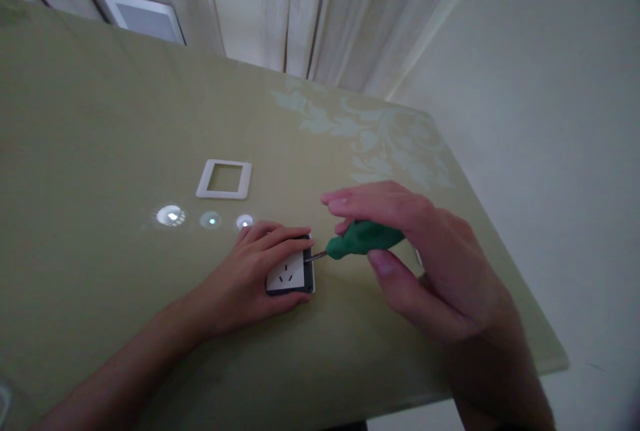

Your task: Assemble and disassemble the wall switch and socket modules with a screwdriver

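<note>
A white wall socket (289,274) with a dark back lies flat on the pale green table (100,151). My left hand (253,271) grips it from the left, fingers along its far edge and thumb under its near edge. My right hand (425,258) holds a green-handled screwdriver (363,239). Its metal tip touches the socket's right edge. A white square cover frame (224,180) lies apart, farther back on the table.
Three bright reflections of ceiling lights (210,219) show on the glossy tabletop. The table's right edge (500,238) runs diagonally close to my right hand, with pale floor beyond. Curtains (320,11) hang behind the table.
</note>
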Action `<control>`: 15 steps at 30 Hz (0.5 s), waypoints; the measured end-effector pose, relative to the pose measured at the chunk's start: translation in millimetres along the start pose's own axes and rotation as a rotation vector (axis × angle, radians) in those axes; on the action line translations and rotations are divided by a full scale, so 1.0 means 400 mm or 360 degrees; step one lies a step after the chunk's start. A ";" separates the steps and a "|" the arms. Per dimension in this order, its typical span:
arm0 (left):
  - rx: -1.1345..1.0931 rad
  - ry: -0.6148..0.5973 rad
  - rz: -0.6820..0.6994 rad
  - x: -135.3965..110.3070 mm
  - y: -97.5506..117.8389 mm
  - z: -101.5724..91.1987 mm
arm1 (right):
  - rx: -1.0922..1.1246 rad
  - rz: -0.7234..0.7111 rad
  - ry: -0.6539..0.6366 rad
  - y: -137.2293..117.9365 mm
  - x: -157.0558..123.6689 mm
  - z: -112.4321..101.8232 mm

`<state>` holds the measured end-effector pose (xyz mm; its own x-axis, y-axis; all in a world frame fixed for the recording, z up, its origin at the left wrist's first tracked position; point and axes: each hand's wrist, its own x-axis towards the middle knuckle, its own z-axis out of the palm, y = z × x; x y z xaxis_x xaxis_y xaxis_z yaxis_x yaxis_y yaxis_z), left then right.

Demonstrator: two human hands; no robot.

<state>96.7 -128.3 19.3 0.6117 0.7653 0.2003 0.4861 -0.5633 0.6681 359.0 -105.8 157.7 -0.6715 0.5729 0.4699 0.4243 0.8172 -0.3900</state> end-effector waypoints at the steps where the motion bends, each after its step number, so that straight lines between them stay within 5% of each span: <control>1: 0.0002 -0.0004 -0.0002 0.000 0.000 0.000 | -0.0089 -0.0038 0.0094 0.000 -0.001 0.003; 3: 0.0008 0.0004 0.0004 -0.002 0.000 0.001 | -0.0253 -0.0100 0.0214 -0.001 -0.001 0.008; 8: 0.0034 0.0021 0.0035 -0.005 -0.002 0.004 | -0.0096 -0.0040 -0.0005 -0.008 -0.002 0.001; 12: 0.0024 0.0010 0.0004 -0.003 -0.002 0.003 | -0.0382 -0.0160 0.0224 -0.005 -0.001 -0.003; 15: 0.0018 0.0002 0.0010 -0.001 -0.001 0.001 | -0.0167 -0.0092 0.0034 -0.004 0.001 -0.003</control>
<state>96.5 -128.5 18.7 0.6140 0.7622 0.2051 0.4894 -0.5715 0.6587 358.8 -106.9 159.4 -0.6842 0.5248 0.5064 0.4473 0.8504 -0.2770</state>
